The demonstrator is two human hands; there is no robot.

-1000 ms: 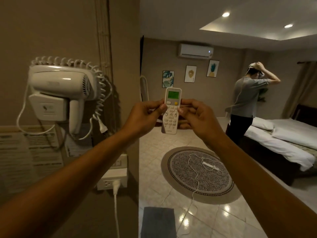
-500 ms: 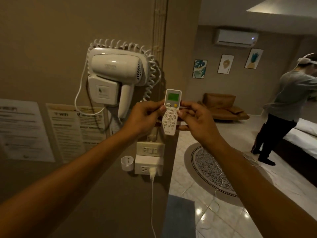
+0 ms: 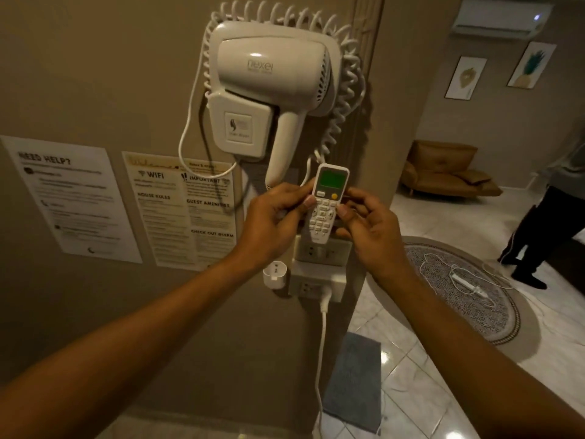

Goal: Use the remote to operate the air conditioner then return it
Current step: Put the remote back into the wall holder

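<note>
A white remote (image 3: 326,201) with a green screen and a yellow button stands upright, close in front of the wall, just above a wall socket plate (image 3: 323,252). My left hand (image 3: 272,221) grips its left edge and my right hand (image 3: 368,229) grips its right edge, both thumbs on the keypad. The white air conditioner (image 3: 500,19) hangs high on the far wall at the top right, a small light lit on its front.
A wall-mounted white hair dryer (image 3: 272,80) with a coiled cord hangs just above the remote. Printed notices (image 3: 180,210) are stuck to the wall on the left. Lower down sit a small white holder (image 3: 274,275) and a plugged socket (image 3: 316,288). A person (image 3: 544,229) stands by the round rug (image 3: 459,286).
My view has swung left from the room to the wall and come closer. Both hands have carried the remote with it, from pointing toward the air conditioner to just below the hair dryer.
</note>
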